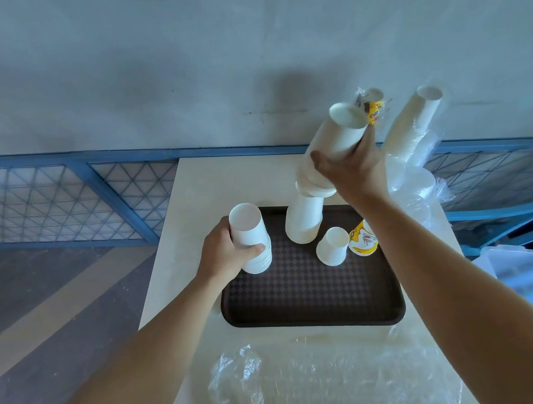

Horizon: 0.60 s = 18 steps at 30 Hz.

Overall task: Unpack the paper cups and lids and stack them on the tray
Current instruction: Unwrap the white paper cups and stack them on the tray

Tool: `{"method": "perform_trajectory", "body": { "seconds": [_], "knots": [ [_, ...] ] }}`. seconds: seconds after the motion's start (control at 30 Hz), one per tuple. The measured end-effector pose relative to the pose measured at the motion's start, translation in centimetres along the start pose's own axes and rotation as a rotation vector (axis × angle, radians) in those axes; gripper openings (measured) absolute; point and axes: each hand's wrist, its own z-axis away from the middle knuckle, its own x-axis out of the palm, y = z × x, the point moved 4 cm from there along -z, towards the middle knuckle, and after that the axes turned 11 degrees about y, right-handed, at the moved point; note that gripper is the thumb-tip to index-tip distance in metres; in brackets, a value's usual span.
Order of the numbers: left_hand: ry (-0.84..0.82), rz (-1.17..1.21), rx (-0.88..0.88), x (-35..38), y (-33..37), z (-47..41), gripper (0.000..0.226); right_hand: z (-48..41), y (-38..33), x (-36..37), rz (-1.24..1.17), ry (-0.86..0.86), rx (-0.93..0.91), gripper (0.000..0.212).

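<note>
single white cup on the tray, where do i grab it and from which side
The cup stands mouth down on the tray, narrow base up, with the yellow cup close on its right. Come from above or its left and grip round the upper wall; the taper likely lets fingers close best there.

- The left hand (228,255) holds a short stack (250,236) of white cups at the 9 o'clock edge of the brown tray (301,297).
- The right hand (353,166) holds a long stack (334,142), tilted, up high at 12 o'clock.
- Below it, 1 more stack, the tray stack (303,221), stands on the tray.
- 1 white cup (332,246), upside down, sits beside 1 yellow cup (362,237) at 2 o'clock.
- Plastic wrap (310,384) lies on the table (174,277) at 6 o'clock.
</note>
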Motion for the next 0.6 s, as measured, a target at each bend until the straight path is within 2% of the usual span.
{"method": "perform_trajectory", "body": {
  "seconds": [0.17,0.37,0.53,0.6],
  "knots": [
    [0.011,-0.02,0.03,-0.1,0.3,-0.2,0.065,2.4,2.2,2.2,0.029,-0.11,-0.025,0.076],
    [0.008,-0.023,0.045,-0.5,0.3,-0.3,0.059,4.6,4.0,4.3,0.031,-0.214,-0.016,0.093],
    [0.018,-0.012,0.041,-1.1,0.6,0.0,0.057,5.3,5.6,5.4,0.041,-0.327,0.021,0.098],
    [0.027,-0.01,0.049,-1.4,0.9,0.0,0.059,5.5,5.7,5.3,0.055,-0.305,-0.007,0.102]
  ]
}}
